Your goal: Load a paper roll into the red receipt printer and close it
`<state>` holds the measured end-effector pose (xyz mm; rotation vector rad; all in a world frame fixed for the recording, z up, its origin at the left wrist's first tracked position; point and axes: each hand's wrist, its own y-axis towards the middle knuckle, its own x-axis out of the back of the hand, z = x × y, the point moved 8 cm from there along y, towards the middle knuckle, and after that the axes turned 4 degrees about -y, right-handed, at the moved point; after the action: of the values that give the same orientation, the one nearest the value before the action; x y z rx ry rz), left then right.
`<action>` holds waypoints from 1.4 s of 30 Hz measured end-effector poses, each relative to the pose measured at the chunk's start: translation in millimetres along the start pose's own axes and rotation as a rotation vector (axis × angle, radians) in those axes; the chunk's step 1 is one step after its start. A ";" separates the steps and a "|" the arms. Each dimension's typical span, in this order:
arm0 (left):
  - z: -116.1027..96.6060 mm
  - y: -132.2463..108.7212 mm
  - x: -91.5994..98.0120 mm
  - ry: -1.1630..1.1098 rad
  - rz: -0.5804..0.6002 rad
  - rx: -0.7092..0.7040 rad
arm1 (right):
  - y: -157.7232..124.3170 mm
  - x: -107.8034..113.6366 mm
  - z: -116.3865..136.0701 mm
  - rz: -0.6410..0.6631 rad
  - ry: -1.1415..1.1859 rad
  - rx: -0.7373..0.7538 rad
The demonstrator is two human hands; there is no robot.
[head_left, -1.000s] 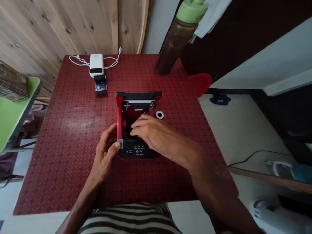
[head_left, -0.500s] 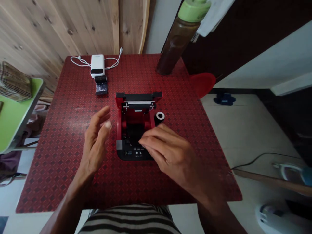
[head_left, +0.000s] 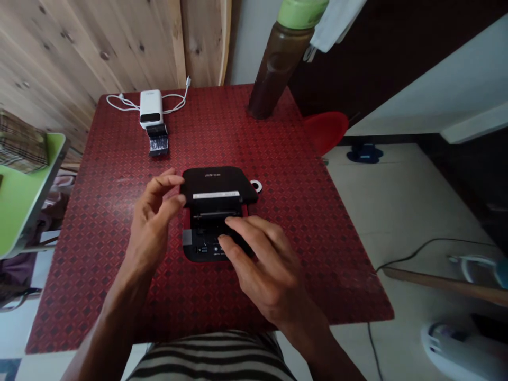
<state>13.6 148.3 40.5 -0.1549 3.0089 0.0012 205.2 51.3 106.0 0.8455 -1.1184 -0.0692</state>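
Head camera, from the left: a plaid box (head_left: 21,143) sits on a green-topped side table (head_left: 27,206), beside my red patterned table (head_left: 99,211). Towards the far left of mine lies what looks like a white power bank (head_left: 151,108), its white cable (head_left: 188,82) showing on both sides and a folded black strip (head_left: 159,143) at its near end.

Next comes my left hand (head_left: 148,227), thumb and forefinger a little apart, tips at the left edge of a black lid (head_left: 216,182). They look to be touching it, though I see nothing pinched between them. The lid belongs to a small red-and-black printer (head_left: 198,255) standing in front of me, between my hands. It is tilted partway, its long axis running left to right, so my left hand meets it end-on while the gap under its near edge faces me.

Just beyond the lid's right edge, partly hidden, is a white-faced roll (head_left: 257,186). My right hand (head_left: 265,259) is farther from the lid, over the printer's near right part, thumb and forefinger loosely spread, holding nothing I can see. Whether those tips touch or hover, I can't tell. A brown bottle (head_left: 273,71) with a green cap stands at the back right, then a red stool (head_left: 327,132).
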 end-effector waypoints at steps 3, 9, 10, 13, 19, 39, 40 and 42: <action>21.5 -22.6 6.5 -0.030 0.005 0.146 | -1.8 -1.9 -0.8 0.016 -0.054 -0.039; 41.5 -40.5 0.9 -0.087 0.109 0.289 | -3.2 -11.0 -4.7 0.083 0.042 -0.067; 40.1 -40.4 0.6 -0.085 0.107 0.276 | -3.1 -11.4 -4.9 0.087 0.048 -0.074; 36.7 -40.3 -0.3 -0.068 0.097 0.248 | -2.3 -10.2 -4.9 0.086 0.075 -0.098; 35.4 -40.3 -1.0 -0.023 0.101 0.210 | -2.5 -12.4 -6.7 0.114 0.104 -0.134; 43.3 -65.2 13.9 -0.058 0.087 0.223 | -95.7 -21.5 -22.9 -0.046 0.276 -0.580; 43.9 -64.8 14.0 -0.067 0.080 0.222 | -99.1 -28.4 -21.4 -0.015 0.299 -0.591; 45.5 -64.0 13.7 -0.091 0.067 0.223 | -102.5 -38.8 -19.6 0.018 0.341 -0.613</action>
<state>12.4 83.6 -6.0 -0.0302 2.8948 -0.3108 238.9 8.3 8.9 0.2811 -0.7180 -0.2316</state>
